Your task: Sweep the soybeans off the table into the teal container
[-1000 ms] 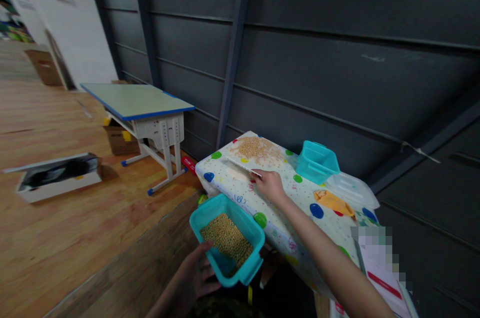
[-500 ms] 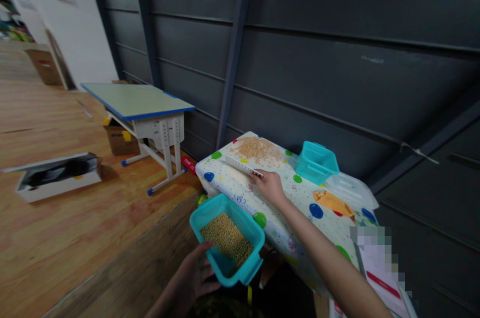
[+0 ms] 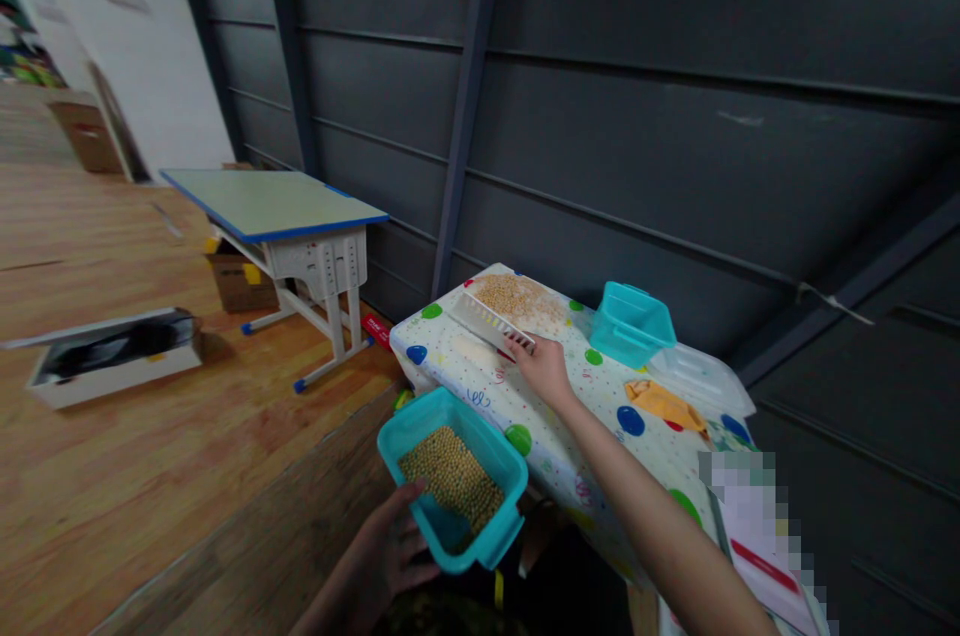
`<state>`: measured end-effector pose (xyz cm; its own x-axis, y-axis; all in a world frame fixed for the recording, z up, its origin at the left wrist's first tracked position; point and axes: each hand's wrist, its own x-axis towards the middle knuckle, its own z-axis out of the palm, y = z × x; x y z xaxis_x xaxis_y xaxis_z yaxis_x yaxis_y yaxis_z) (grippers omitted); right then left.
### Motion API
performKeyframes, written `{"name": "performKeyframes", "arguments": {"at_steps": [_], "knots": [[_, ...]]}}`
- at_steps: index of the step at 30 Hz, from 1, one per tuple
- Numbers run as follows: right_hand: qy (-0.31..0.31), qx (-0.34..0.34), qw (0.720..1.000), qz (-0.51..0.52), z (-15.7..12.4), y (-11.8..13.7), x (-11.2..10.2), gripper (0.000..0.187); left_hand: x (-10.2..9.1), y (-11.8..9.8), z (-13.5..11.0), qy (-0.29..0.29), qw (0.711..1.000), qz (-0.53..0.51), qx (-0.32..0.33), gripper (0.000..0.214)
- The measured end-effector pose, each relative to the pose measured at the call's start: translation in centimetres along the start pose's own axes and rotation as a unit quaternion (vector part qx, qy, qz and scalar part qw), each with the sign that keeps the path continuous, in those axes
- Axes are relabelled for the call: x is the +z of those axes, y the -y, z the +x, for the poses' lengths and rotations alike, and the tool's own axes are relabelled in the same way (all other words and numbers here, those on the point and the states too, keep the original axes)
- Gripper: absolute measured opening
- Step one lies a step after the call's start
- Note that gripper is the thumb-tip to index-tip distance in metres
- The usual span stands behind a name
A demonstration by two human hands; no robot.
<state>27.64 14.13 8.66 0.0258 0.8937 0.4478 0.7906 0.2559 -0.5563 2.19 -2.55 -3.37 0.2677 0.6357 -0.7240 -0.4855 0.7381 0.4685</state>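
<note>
My left hand (image 3: 384, 544) grips the near left side of a teal plastic box (image 3: 501, 538), thumb over the rim. Inside the box lies a heap of yellowish soybeans (image 3: 452, 474). The box is held off the front edge of the table, slightly tilted. Above the tabletop, my right hand (image 3: 543, 369) is closed on the end of a long white plastic strip with slots (image 3: 491, 320); its exact kind is unclear. Just beyond the strip, a pile of loose beans (image 3: 514, 296) spreads over the patterned tablecloth (image 3: 491, 399).
A second teal box (image 3: 634, 324) stands at the table's back, beside a clear lid (image 3: 701, 378) and an orange cloth (image 3: 666, 406). Further left are a desk (image 3: 277, 201), a cardboard box (image 3: 244, 278) and an open white box (image 3: 116, 356). A dark panelled wall (image 3: 645, 166) runs behind.
The white slotted strip has turned in my right hand, so more of its slotted face shows. My left hand and the teal box have hardly moved.
</note>
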Motion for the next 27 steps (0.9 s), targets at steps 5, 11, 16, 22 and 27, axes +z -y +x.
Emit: {"name": "performKeyframes", "arguments": {"at_steps": [5, 11, 16, 22, 27], "knots": [[-0.056, 0.077, 0.986, 0.138, 0.3, -1.6, -0.4, 0.042, 0.4, -0.1, -0.1, -0.023, 1.0, -0.007, 0.004, 0.04], [-0.067, 0.095, 0.975, 0.191, 0.0, -2.2, -1.6, 0.034, 0.8, -0.4, -0.8, -0.015, 1.0, -0.014, 0.001, 0.038], [-0.13, 0.077, 0.985, 0.089, -0.8, -2.8, -3.6, 0.039, 0.6, -0.4, -0.9, -0.021, 0.999, -0.029, 0.005, 0.034], [-0.078, 0.025, 0.989, -0.125, -3.4, -2.1, -4.5, 0.039, 1.2, -0.7, -1.4, -0.026, 0.999, -0.018, -0.002, 0.036], [0.001, 0.017, 0.975, -0.223, -4.1, -0.1, -3.2, 0.029, 1.4, -0.6, -1.8, -0.029, 0.999, -0.015, 0.007, 0.04]]}}
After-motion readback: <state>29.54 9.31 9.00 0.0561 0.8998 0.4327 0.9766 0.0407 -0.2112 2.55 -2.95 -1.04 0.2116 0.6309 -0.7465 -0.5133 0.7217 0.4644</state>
